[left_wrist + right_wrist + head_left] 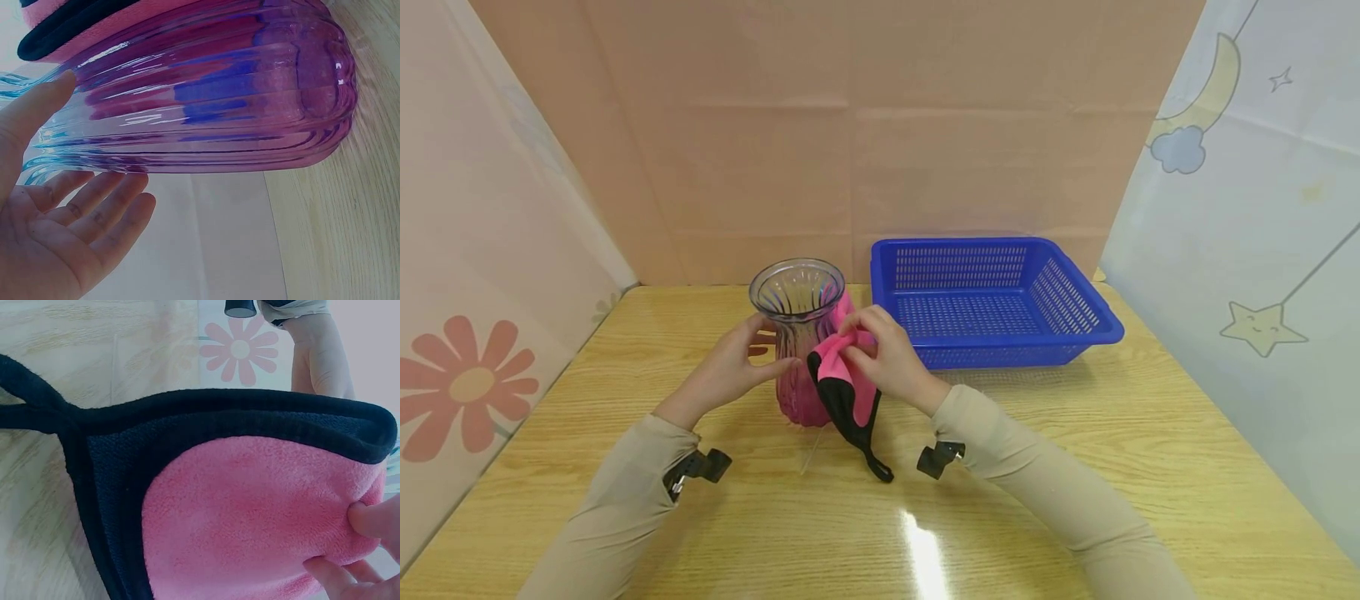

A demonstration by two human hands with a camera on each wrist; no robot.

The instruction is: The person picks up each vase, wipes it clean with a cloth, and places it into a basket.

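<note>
A ribbed glass vase [801,400], clear at the flared rim and pink-purple lower down, stands upright on the table. My left hand [737,358] holds it from the left, thumb on the near side and fingers round the far side; the left wrist view shows these fingers [128,209] along the glass. Close against the vase's right side, my right hand [887,354] pinches a pink plush cloth [250,506] with black edging. Its black loop [880,471] hangs down toward the tabletop. Part of the cloth is hidden behind the vase and the right hand.
A blue plastic basket [992,340] with slotted walls stands behind and to the right of the vase. The wooden table [1037,508] meets a tan backdrop at the rear and patterned sheets on both sides. A black wrist mount [940,458] sits on the right sleeve.
</note>
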